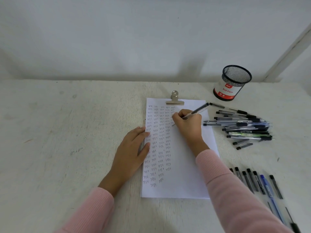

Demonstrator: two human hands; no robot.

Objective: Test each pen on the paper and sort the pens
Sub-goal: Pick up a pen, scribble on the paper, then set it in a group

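A white sheet of paper (183, 165) lies on the table, covered on its left half with columns of the handwritten word "test". My right hand (188, 125) grips a clear pen with a black cap end (196, 111), its tip down on the paper near the upper middle. My left hand (133, 148) rests flat on the paper's left edge with straight fingers. A heap of several pens (242, 126) lies right of the paper. A row of several pens (257, 182), one of them blue, lies at the near right, partly behind my right sleeve.
A metal bulldog clip (175, 100) holds the paper's top edge. A black mesh pen cup (232, 83) with a red and white "Ball Pens" label stands at the back right. The pale table (67, 132) meets a white wall behind; a white post rises at far right.
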